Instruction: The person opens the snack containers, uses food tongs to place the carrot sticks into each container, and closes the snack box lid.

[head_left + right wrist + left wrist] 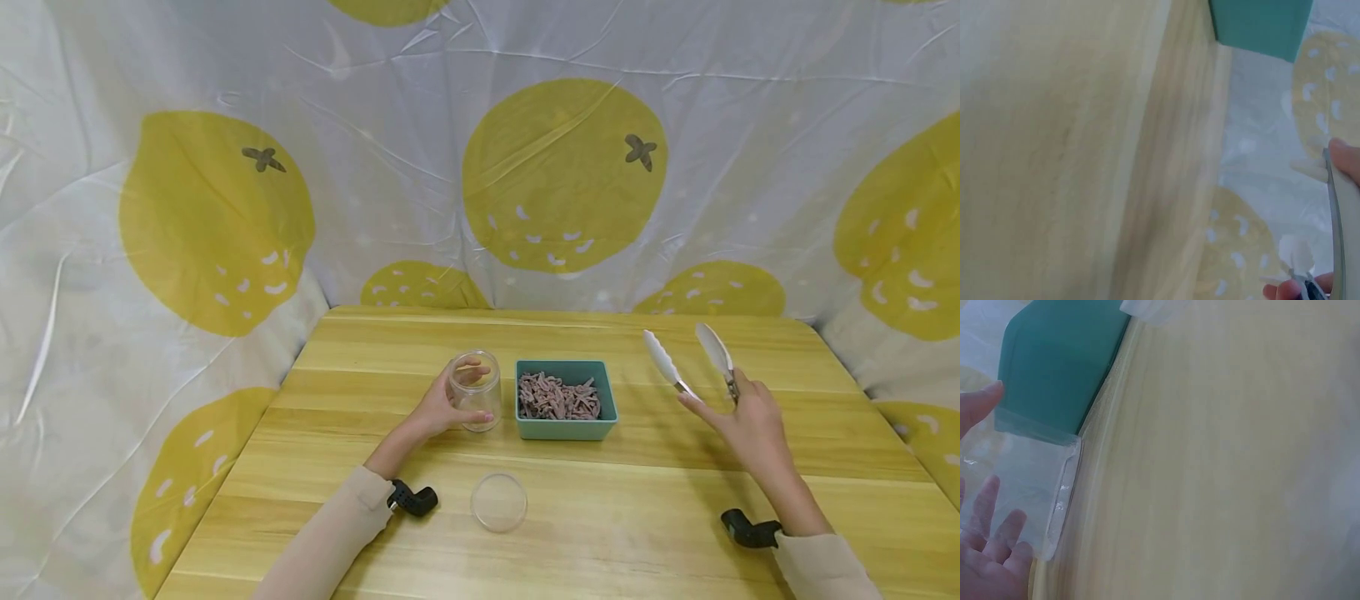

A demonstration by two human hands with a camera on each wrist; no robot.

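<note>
My left hand [438,408] grips a clear, wide-mouthed jar [480,402], thumb on the near side and fingers round the far side. The jar stands upright on the table, just left of a teal rectangular box [566,429]. Inside that box lies a heap of brownish-purple shredded strips [551,398]. On the right, my right hand [753,425] holds metal tongs with pale scalloped tips [662,360], raised above the table and spread apart. Nothing is between the tips. In the right wrist view, a tong arm [1340,231] shows beside the fingers.
A clear round lid [498,502] lies flat on the wooden table [637,517], in front of the jar and box. Lemon-print cloth [390,167] hangs behind the table and along both sides.
</note>
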